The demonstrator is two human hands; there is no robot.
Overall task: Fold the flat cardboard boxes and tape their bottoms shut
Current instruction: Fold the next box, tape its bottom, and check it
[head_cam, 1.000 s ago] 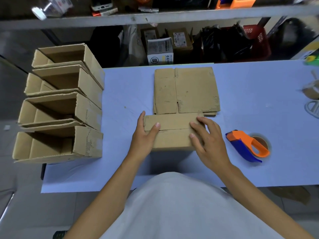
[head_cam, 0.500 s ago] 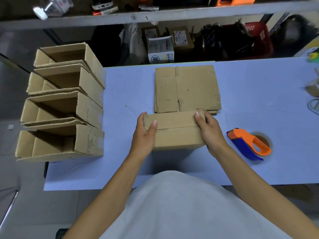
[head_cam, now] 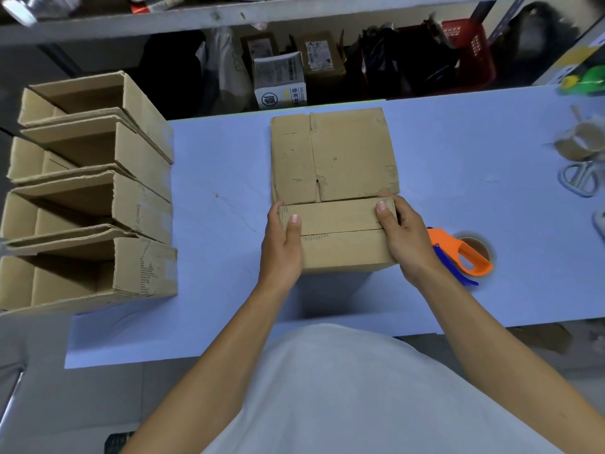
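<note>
Fingers (head_cam: 382, 207) of both hands clamp the box (head_cam: 340, 235), thumbs pinning its flaps shut, flat stack just beyond fingertips. Left hand (head_cam: 282, 247) should hold the seam; right hand (head_cam: 407, 240) grabs the tape dispenser (head_cam: 458, 253) beside it.

A packing or stockroom workbench: a blue table (head_cam: 209, 224) with folded boxes (head_cam: 91, 198) stacked at nine o'clock, a tape dispenser (head_cam: 458, 253) at three, and a shelf (head_cam: 229, 14) over cluttered parcels (head_cam: 294, 70) at twelve.
</note>
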